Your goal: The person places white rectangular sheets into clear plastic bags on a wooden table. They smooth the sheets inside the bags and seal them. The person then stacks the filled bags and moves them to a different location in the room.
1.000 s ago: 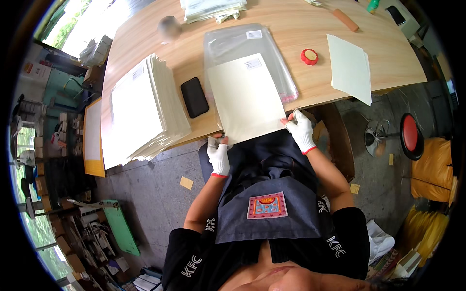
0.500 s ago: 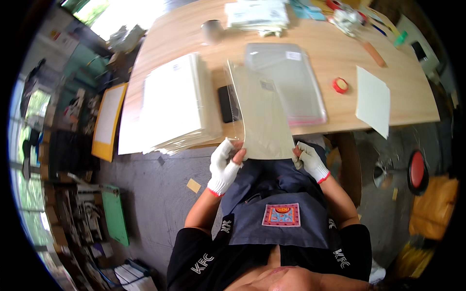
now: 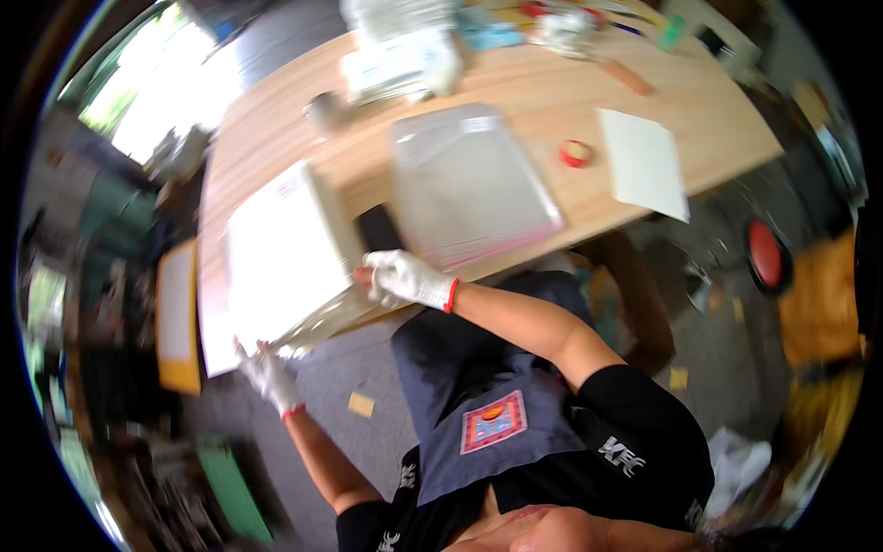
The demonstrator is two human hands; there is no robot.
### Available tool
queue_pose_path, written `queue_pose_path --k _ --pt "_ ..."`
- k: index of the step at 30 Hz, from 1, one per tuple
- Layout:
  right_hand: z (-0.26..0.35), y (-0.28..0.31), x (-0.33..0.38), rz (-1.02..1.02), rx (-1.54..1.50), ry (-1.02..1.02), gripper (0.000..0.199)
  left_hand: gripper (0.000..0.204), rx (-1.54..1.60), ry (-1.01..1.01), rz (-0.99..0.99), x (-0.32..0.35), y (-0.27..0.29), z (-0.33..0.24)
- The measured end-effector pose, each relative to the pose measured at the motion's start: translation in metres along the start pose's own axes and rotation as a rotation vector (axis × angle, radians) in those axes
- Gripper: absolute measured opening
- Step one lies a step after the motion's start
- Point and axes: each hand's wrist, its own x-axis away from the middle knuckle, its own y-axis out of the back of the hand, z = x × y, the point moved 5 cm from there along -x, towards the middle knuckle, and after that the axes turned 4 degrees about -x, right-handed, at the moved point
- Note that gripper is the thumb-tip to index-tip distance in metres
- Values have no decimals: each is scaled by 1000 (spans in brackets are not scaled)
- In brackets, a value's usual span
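A thick stack of white sheets in clear sleeves (image 3: 285,253) lies at the table's left front, its lower layers jutting past the edge. My left hand (image 3: 269,375), in a white fingerless-tipped glove, is at the stack's front left corner, fingers spread and blurred. By the front right corner is my right hand (image 3: 405,279), gloved too, its fingers loosely bent and apart with nothing visible in them. Just beyond it lies a black phone (image 3: 379,228). A pile of clear plastic sleeves (image 3: 464,184) rests right of the phone.
On the wooden table (image 3: 515,101) are a roll of red tape (image 3: 576,154), a white sheet (image 3: 641,161) overhanging the front edge, a blurred cup-like object (image 3: 326,114) and white packets (image 3: 405,66) at the back. A red-seated stool (image 3: 764,253) stands at the right.
The sleeved cream sheet held between both hands is no longer seen apart from the left stack. Both hands have moved left to that stack, and the view has shifted.
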Motion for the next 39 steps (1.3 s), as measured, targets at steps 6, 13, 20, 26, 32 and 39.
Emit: queue_pose_path --k 6,13,20,26,32,39 --pt "59 169 158 -646 12 267 24 48 239 38 -299 79 7 59" --pt "45 419 381 -1736 398 398 17 45 67 -113 270 203 -76 24" --pt "53 418 385 -1782 1030 -159 39 35 -38 -551 493 218 -118 -49" --pt "77 429 382 -1792 914 267 43 37 -90 -946 589 205 -163 -134" --pt "73 470 330 -1498 -283 449 12 45 -534 -1077 749 178 -270 -170" --pt "113 409 328 -1259 -216 622 13 31 -625 -1149 839 174 -301 -194"
